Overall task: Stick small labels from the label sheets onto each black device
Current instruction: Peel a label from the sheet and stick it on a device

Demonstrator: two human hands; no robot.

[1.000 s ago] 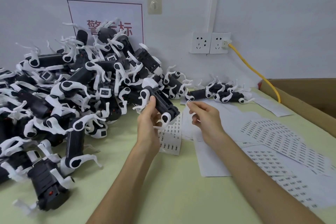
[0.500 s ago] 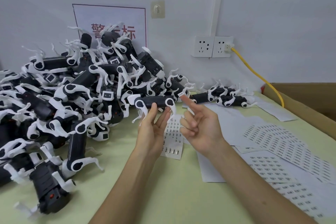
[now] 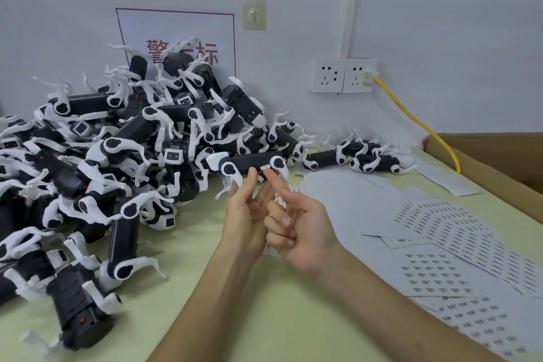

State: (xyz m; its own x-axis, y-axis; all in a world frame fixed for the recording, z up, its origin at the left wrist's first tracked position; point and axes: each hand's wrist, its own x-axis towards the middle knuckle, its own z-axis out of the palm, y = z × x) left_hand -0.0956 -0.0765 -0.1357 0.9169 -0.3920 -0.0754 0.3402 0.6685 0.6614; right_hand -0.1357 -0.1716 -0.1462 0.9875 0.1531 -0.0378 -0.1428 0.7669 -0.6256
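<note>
A person's two bare forearms reach in from 6 o'clock over a pale green table point(image 3: 264, 317). The left hand point(image 3: 248, 214), palm turned toward the viewer with its fingers pointing up, pinches a black device point(image 3: 249, 162) with white legs and holds it level above the table at the centre of the view. The right hand point(image 3: 302, 229) sits just beside it at 3 o'clock, touching the left palm. Its index finger point(image 3: 276, 185) stretches up to the device's underside right below a small white label point(image 3: 265, 167) stuck near the device's right end; the other fingers are curled in and grasp nothing. From 8 to 11 o'clock a tall pile of like devices point(image 3: 117, 150) fills the table and leans on the wall, partly covering a red-bordered sign point(image 3: 176, 29). A few more devices point(image 3: 361, 156) lie at 2 o'clock. Label sheets point(image 3: 440, 232) spread from 3 to 5 o'clock, beside a cardboard box point(image 3: 499, 161). Wall sockets point(image 3: 343, 75) at 1 o'clock carry a yellow cable point(image 3: 411, 117).
</note>
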